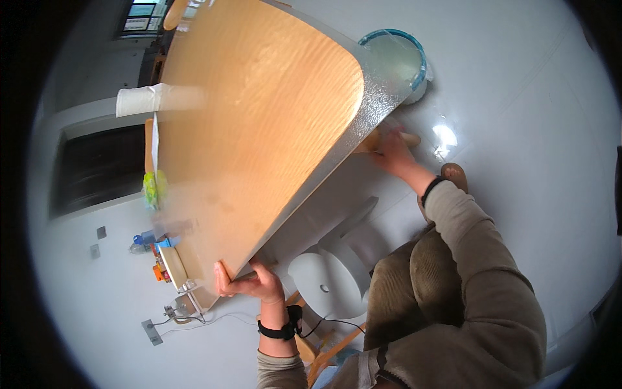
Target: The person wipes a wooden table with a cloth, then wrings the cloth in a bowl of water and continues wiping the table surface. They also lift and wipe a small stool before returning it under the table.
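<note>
A wooden table (262,112) fills the upper middle of the view, and a clear textured plastic cover (384,95) hangs past its rounded corner. My left hand (257,287) grips the near edge of the tabletop at the lower left, some fingers on top and the rest partly hidden. Below the table's right-hand edge, my right hand (396,153) reaches to a light wooden piece (413,140), possibly a table leg. Its fingers are blurred and partly covered, so I cannot tell whether they close around it.
A bin with a teal rim (422,56) and clear liner stands on the pale floor beyond the corner. Beneath the table is a white plastic stool or seat (330,287). A paper roll (138,101) and a green packet (151,189) sit along the far side. Cables run from a wall socket (151,332).
</note>
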A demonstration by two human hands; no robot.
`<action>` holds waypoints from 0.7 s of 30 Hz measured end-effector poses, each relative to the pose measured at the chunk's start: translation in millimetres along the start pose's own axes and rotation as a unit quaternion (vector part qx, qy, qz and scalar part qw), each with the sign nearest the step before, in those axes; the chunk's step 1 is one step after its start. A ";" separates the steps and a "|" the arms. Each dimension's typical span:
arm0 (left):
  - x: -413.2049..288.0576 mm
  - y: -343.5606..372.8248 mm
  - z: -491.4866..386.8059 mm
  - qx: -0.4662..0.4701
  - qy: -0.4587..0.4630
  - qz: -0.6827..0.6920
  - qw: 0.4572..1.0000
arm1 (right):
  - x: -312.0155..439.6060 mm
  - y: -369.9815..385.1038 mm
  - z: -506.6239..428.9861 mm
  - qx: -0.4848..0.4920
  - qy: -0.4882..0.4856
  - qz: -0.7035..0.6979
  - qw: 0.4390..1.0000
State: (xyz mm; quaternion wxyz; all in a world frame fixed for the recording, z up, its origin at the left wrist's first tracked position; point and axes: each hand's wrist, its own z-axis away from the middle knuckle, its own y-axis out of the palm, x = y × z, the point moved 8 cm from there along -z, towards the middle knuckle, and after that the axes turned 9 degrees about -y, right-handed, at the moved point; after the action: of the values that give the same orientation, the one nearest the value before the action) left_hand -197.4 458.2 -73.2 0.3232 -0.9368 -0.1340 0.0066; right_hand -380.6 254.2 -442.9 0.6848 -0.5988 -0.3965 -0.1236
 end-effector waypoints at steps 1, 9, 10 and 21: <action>0.1 -0.7 -0.1 0.005 0.003 -0.008 1.000 | -6.5 -0.1 5.9 -0.039 0.006 -0.047 0.998; 9.3 1.3 3.5 0.031 -0.009 -0.014 0.999 | 128.7 -102.4 14.8 -0.207 -0.187 -0.154 0.948; 10.7 0.9 4.2 0.027 -0.015 -0.024 0.999 | 137.0 -112.6 8.8 -0.195 -0.164 -0.189 0.948; 11.9 -0.2 2.9 0.082 -0.014 -0.001 0.997 | 2.4 -135.1 55.8 -0.147 0.013 -0.265 0.953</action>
State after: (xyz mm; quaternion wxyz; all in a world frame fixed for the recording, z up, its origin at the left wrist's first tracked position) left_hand -186.3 463.2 -74.4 0.3973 -0.9067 -0.1382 0.0301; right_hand -488.1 272.0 -345.5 0.5371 -0.5643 -0.5093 -0.3657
